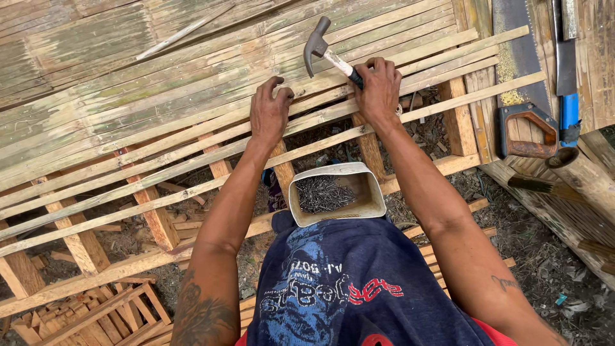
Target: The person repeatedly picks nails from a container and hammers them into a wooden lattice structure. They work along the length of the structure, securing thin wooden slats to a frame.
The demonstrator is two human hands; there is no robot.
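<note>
The right hand (379, 90) is closed around the dark grip of a claw hammer (327, 51), whose handle slants up and to the left so that the steel head hangs above the slats, just beyond the fingertips of the other hand. The left hand (269, 114) lies palm down on a bamboo slat (192, 138), fingers bent and pressing near its far edge. It may be pinching a nail there, but the fingertips are too small and shadowed to tell.

The slat's long axis runs from lower left to upper right, across the person's front, and it crosses the wooden rails (154, 218) beneath. The spot under the left fingertips sits slightly left of and nearer than the hammer head, so the right hand is the one lined up over it, while the left is already touching the slat.

A white tub of nails (368, 192) rests against the person's lap, just below both wrists and between the forearms. Beyond the hands the slats are packed edge to edge; on the near side they stand apart with open gaps showing ground below. A hand saw (522, 77) with a rusty handle and a blue-handled blade (567, 77) lie at the right, well apart from the hammer, leaving free room above the slats.
</note>
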